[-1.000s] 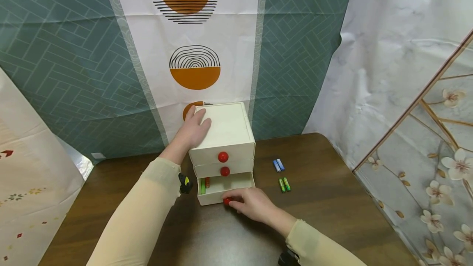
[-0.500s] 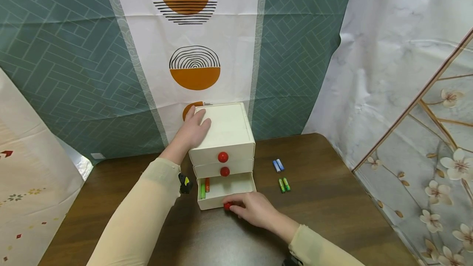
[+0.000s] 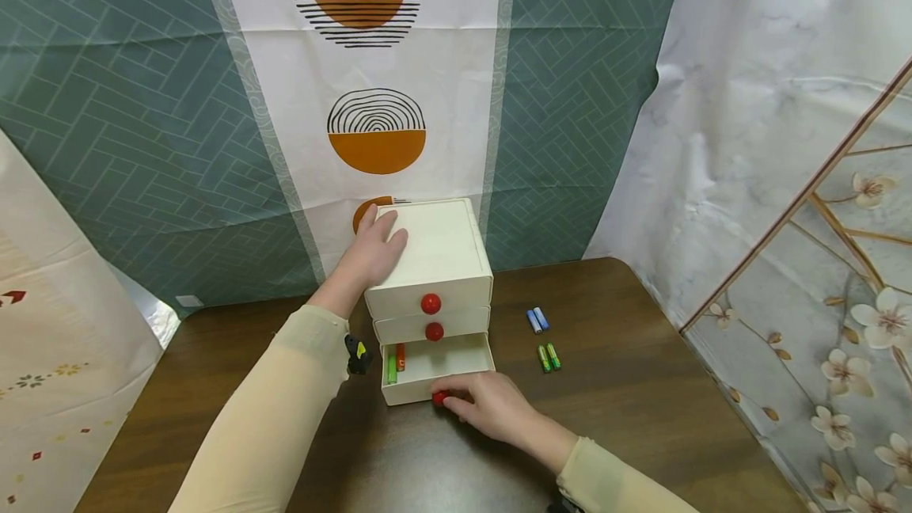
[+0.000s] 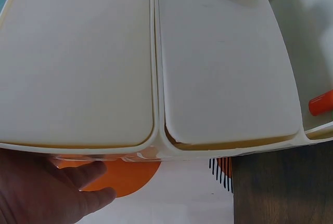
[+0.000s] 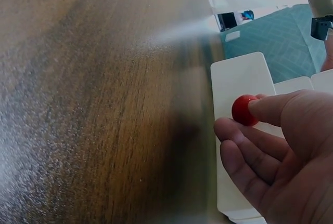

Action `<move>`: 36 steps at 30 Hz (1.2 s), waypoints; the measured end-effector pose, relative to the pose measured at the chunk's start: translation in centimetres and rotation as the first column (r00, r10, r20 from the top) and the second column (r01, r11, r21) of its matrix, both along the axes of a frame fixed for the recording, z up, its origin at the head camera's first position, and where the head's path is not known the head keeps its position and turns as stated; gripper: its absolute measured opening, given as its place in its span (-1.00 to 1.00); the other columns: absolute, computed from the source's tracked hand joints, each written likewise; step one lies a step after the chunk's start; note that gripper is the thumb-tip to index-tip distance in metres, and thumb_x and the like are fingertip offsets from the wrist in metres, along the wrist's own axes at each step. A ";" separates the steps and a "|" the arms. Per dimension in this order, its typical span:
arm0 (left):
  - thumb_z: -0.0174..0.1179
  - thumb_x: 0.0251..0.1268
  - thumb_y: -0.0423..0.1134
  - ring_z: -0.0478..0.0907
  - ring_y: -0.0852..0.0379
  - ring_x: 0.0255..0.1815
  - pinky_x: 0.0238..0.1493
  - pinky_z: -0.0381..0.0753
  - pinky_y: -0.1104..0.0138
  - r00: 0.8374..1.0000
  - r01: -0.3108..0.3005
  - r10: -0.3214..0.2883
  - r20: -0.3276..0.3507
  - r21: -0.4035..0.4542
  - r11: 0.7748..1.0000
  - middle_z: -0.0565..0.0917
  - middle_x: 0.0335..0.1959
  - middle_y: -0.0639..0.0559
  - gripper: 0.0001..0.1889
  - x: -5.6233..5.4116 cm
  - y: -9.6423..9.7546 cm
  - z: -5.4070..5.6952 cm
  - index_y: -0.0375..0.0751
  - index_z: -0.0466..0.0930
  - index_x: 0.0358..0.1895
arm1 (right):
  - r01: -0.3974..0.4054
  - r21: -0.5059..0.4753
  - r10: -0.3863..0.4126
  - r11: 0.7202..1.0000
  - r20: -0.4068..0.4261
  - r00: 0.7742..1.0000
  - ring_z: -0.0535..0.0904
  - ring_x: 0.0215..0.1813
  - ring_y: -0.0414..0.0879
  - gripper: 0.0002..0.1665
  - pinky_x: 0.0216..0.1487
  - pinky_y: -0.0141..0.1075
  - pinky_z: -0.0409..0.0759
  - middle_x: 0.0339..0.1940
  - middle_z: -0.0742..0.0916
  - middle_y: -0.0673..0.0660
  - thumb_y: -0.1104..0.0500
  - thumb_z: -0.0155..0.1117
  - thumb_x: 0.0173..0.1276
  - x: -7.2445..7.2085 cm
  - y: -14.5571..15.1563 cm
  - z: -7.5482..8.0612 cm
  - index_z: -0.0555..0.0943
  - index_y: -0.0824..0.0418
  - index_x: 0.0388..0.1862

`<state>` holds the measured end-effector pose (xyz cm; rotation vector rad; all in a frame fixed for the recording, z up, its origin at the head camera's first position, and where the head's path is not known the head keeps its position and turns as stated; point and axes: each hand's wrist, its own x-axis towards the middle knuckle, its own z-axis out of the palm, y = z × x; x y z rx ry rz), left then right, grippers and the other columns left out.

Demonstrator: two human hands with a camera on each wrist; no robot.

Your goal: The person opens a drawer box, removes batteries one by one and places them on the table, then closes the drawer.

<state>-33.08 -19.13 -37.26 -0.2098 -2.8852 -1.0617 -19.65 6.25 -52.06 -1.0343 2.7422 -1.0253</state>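
Note:
A white drawer cabinet [image 3: 436, 240] with red round knobs stands on the table, its bottom drawer [image 3: 409, 393] pulled out. My right hand [image 3: 490, 406] pinches that drawer's red knob [image 5: 243, 110] between thumb and fingers. On the cabinet's top left edge rests my left hand [image 3: 374, 252], fingers spread; the left wrist view shows this hand [image 4: 57, 190] at the cabinet's side. Inside the open drawer, at its left, lie a green battery [image 3: 392, 369] and an orange battery [image 3: 400, 357]. The upper two drawers are closed.
To the right of the cabinet, two blue batteries [image 3: 537, 319] and two green batteries [image 3: 549, 357] lie on the brown wooden table [image 3: 613, 386]. A patterned cloth [image 3: 570, 101] hangs behind the cabinet.
The bottom drawer has come slightly further out toward me, with my right hand on its knob. My left hand has stayed in place on the cabinet.

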 end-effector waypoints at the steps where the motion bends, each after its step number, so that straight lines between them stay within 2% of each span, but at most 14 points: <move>1: -0.18 0.83 0.06 -0.24 -0.26 0.85 0.73 -0.03 -0.26 1.000 0.000 0.000 0.002 0.000 1.000 -0.28 0.86 -0.22 -0.29 0.0 0.0 0.0 -0.21 0.05 0.82 | 0.000 -0.001 0.000 1.000 -0.001 1.000 0.73 0.10 -0.36 -0.76 0.10 -0.20 0.72 0.03 0.84 -0.29 0.09 0.44 0.63 0.0 0.0 0.0 0.87 -0.15 0.16; 14: -0.18 0.83 0.07 -0.25 -0.26 0.85 0.73 -0.03 -0.25 1.000 0.002 -0.002 0.006 0.006 1.000 -0.29 0.86 -0.21 -0.28 0.1 0.0 -0.1 -0.19 0.05 0.83 | 0.019 -0.005 -0.019 1.000 -0.016 1.000 0.73 0.19 -0.34 -0.72 0.15 -0.19 0.73 0.11 0.84 -0.28 0.11 0.43 0.63 0.5 0.0 0.0 0.87 -0.16 0.21; 21: -0.17 0.83 0.08 -0.28 -0.23 0.85 0.73 -0.05 -0.25 1.000 0.002 -0.002 0.013 0.002 1.000 -0.30 0.86 -0.21 -0.27 0.0 0.1 0.1 -0.20 0.04 0.83 | -0.003 -0.005 0.003 1.000 0.027 1.000 0.70 0.01 -0.42 -0.76 0.03 -0.27 0.70 0.02 0.83 -0.35 0.04 0.45 0.63 1.2 0.2 0.0 0.88 -0.19 0.17; 30: -0.20 0.83 0.09 -0.28 -0.22 0.85 0.73 -0.06 -0.26 1.000 -0.007 0.007 0.026 -0.009 1.000 -0.30 0.87 -0.19 -0.28 -0.1 -0.1 -0.2 -0.17 0.02 0.83 | -0.005 0.009 0.004 1.000 0.045 0.999 0.69 -0.02 -0.43 -0.78 0.03 -0.29 0.69 -0.03 0.82 -0.38 0.05 0.47 0.61 2.1 0.4 0.1 0.88 -0.22 0.12; 36: -0.19 0.83 0.09 -0.28 -0.22 0.85 0.73 -0.06 -0.26 1.000 -0.004 0.004 0.025 0.003 1.000 -0.32 0.87 -0.17 -0.27 0.0 0.0 -0.2 -0.16 0.01 0.84 | -0.007 0.017 0.006 1.000 0.039 0.999 0.66 -0.03 -0.47 -0.76 0.02 -0.33 0.68 0.00 0.82 -0.39 0.04 0.45 0.63 2.8 0.5 0.0 0.88 -0.21 0.16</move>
